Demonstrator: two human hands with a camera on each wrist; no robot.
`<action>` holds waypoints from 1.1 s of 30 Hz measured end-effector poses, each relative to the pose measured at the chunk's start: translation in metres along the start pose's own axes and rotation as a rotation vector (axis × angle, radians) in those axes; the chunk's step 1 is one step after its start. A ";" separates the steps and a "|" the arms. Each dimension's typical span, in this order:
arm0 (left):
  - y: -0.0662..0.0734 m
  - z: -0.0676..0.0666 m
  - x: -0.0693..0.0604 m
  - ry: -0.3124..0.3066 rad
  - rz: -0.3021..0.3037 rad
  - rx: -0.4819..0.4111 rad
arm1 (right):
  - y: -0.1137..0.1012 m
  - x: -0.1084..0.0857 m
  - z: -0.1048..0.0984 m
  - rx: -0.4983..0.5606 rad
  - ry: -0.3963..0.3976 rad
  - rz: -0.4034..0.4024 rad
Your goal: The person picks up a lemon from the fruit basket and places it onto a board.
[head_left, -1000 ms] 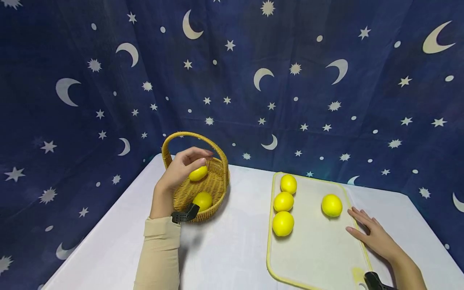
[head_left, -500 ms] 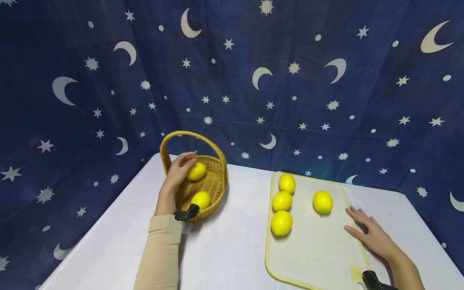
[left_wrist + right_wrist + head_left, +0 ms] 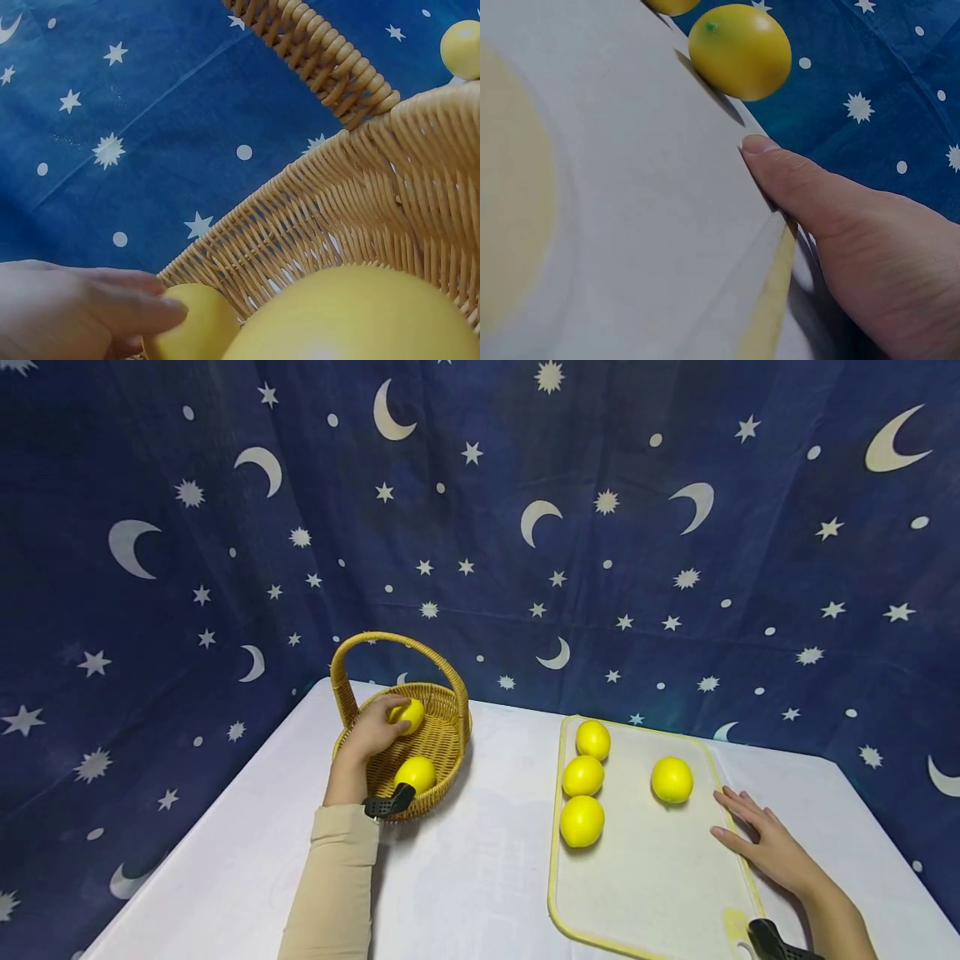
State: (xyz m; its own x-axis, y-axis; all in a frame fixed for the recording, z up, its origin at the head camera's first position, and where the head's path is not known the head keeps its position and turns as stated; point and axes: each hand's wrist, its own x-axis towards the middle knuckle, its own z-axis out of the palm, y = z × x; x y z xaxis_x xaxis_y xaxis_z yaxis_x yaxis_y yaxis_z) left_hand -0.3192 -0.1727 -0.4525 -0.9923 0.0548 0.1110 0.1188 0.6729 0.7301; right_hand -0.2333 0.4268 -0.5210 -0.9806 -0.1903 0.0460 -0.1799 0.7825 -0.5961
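Observation:
My left hand [image 3: 377, 727] reaches into a wicker basket [image 3: 450, 752] and grips a yellow lemon [image 3: 412, 715], its thumb and fingers lying around the near-left side. In the left wrist view the thumb lies across this lemon [image 3: 196, 322], while a larger-looking lemon [image 3: 352, 319] fills the foreground. That second lemon [image 3: 415, 774] sits at the basket's near side. On the right, my right hand [image 3: 772, 843] rests with spread fingers at the right edge of a white cutting board [image 3: 652, 877] with a yellow rim. Closest to its fingertips is a single lemon [image 3: 672, 780], not touched.
Three lemons stand in a row along the board's left side: a far one [image 3: 593, 740], a middle one [image 3: 583, 775] and a near one [image 3: 582, 822]. An arched handle [image 3: 405, 639] spans the basket. Behind the white table [image 3: 465, 877] hangs a dark blue curtain [image 3: 480, 527].
My left hand has lowered from above the basket onto the far lemon and taken hold of it. The single lemon on the board rolled left, then slightly back. My right hand stays put.

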 end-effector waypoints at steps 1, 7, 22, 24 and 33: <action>0.000 0.000 0.000 0.006 -0.012 0.010 | 0.000 0.000 0.000 0.000 -0.002 0.001; 0.001 0.002 0.000 0.012 -0.080 0.039 | 0.000 0.000 0.001 -0.006 -0.018 0.020; 0.000 0.004 -0.001 -0.023 -0.071 0.049 | -0.001 0.001 -0.001 -0.016 -0.016 0.032; -0.001 0.005 -0.001 -0.039 -0.059 0.067 | -0.002 0.001 0.000 -0.015 -0.020 0.036; 0.001 0.008 -0.001 -0.076 -0.085 0.120 | -0.003 0.001 -0.001 -0.005 -0.013 0.011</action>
State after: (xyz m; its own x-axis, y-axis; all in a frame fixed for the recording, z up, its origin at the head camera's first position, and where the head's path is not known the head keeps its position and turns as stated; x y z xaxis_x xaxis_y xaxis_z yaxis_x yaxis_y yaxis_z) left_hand -0.3185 -0.1664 -0.4569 -0.9989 0.0466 -0.0025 0.0339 0.7607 0.6482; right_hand -0.2335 0.4251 -0.5182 -0.9815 -0.1893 0.0290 -0.1695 0.7878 -0.5921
